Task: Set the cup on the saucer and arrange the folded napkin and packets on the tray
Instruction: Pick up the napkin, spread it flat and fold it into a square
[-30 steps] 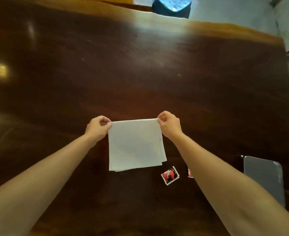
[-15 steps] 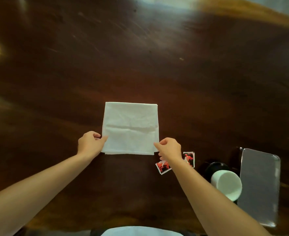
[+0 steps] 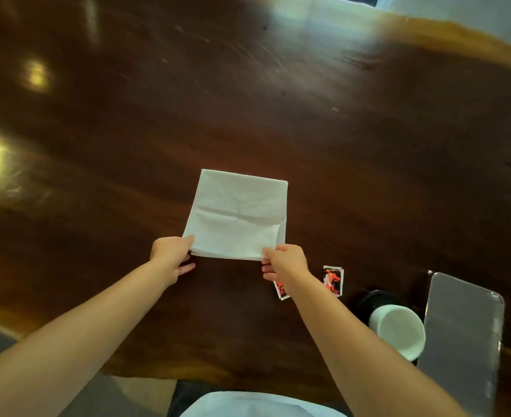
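A white folded napkin lies on the dark wooden table. My left hand pinches its near left corner and my right hand pinches its near right corner, with the near edge lifted slightly. Two red-and-white packets lie to the right: one packet in full view, the other packet partly hidden under my right wrist. A white cup stands on a black saucer at the lower right. Beside it lies a grey metal tray.
The table's far edge runs across the top right. The near edge is close to my body. Bright light reflections sit on the table's left side.
A second ago my hands held the napkin's far corners. They moved to its near corners half a second ago, and now they lift the near edge slightly. The camera has tilted.
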### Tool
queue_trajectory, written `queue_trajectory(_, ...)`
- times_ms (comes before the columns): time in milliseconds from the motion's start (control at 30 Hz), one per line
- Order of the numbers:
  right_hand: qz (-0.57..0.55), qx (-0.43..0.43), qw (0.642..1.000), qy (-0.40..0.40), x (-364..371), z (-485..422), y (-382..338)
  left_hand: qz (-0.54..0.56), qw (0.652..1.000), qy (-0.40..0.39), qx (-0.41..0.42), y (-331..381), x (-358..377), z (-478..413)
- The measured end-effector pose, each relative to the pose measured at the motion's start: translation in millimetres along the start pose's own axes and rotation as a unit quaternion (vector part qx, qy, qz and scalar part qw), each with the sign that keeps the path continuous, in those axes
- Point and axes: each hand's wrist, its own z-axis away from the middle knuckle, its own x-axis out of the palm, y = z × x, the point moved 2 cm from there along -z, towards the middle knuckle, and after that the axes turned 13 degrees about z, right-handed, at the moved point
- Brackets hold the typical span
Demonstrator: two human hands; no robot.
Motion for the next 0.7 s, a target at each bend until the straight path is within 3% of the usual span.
queue_trajectory(167, -0.082, 0.028, 0.993, -0.076, -14.2, 12.0, -12.1, 0.125, 0.987, -0.068, -0.068, 7.0, -7.7, 12.9)
queue_trajectory(333, -0.109, 0.016, 0.985, -0.132, -22.8, 19.8, -19.5, 0.143, 0.981, -0.086, -0.096, 13.0, -12.6, 18.8)
queue_trajectory(567, -0.078, -0.003, 0.993, -0.086, -33.0, 20.6, -20.4, 0.087, 0.987, -0.119, -0.065, 17.1, -11.4, 25.5)
queue_trajectory(700, -0.047, -0.077, 0.995, -0.038, -48.9, 20.7, -21.2, 0.063, 0.982, -0.178, -0.029, 21.4, -7.5, 31.7)
